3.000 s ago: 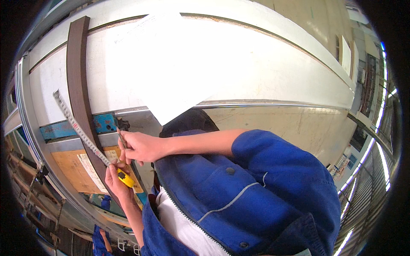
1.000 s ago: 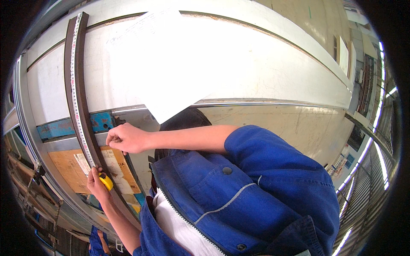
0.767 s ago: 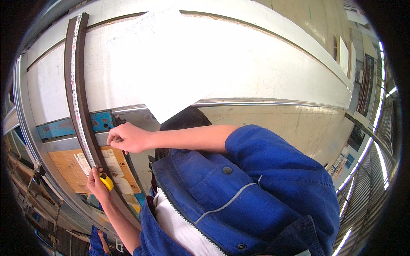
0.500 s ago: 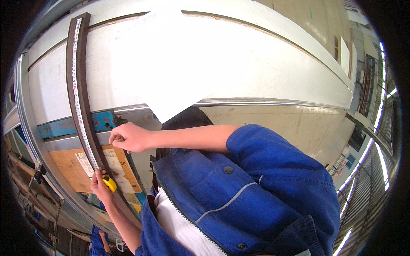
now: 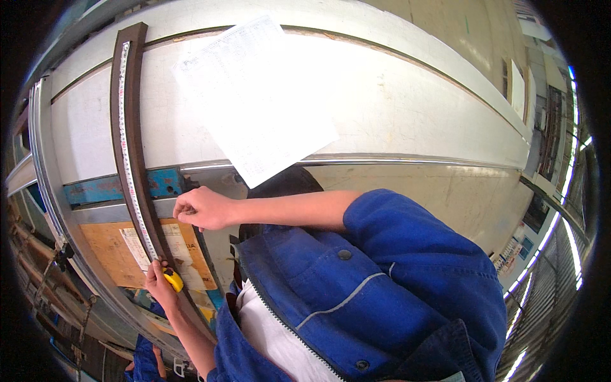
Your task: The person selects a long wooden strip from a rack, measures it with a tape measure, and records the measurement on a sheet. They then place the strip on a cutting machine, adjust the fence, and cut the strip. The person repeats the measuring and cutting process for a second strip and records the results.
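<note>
Grip of the L hand [image 5: 160, 284] is closed on the yellow tape measure [image 5: 173, 280]; R hand [image 5: 207, 209] has fingers curled, just R of the bar [image 5: 134, 83], can't tell if holding smth. White tabletop [image 5: 414, 108] carries the long dk-brown bar across its L end & a printed paper sheet [image 5: 254, 102] farther R, 1 corner overhanging. Tape's blade [image 5: 125, 146] lies along the bar, tip short of far end.

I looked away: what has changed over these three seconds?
The white tape-measure blade, earlier slanting across the long dark-brown strip, now lies along it, its tip drawn back from the strip's far end. The bare left hand has moved apart from the bare right hand. The white paper sheet stayed put; the left hand still grips the yellow tape case.
</note>
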Tool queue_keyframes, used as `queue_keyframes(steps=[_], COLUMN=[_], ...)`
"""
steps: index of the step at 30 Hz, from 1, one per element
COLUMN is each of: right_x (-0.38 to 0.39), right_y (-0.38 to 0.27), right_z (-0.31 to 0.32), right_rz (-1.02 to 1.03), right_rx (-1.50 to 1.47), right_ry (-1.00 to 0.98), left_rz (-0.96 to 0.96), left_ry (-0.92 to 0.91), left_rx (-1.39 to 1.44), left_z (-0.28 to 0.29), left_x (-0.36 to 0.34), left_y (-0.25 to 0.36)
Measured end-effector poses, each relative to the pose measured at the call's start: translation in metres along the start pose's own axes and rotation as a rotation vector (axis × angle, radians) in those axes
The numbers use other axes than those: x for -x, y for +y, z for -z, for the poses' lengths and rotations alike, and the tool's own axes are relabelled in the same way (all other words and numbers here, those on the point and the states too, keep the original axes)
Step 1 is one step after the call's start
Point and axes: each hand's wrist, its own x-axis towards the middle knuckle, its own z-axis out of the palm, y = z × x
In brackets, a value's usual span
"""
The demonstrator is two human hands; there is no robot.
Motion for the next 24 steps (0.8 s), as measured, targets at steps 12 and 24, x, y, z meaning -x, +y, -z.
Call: queue_keyframes(steps=[12, 24], right_x=[0.005, 0.012], right_y=[-0.014, -0.025], right_z=[0.003, 0.013], right_rz=[-0.045, -0.153], right_rx=[0.062, -0.044], right_ry=[-0.035, -0.023], left_rz=[-0.074, -0.094], left_ry=[0.021, 0.050], left_rx=[0.019, -0.013], left_z=[-0.018, -0.027], left_x=[-0.011, -0.015], left_y=[0.017, 0.029])
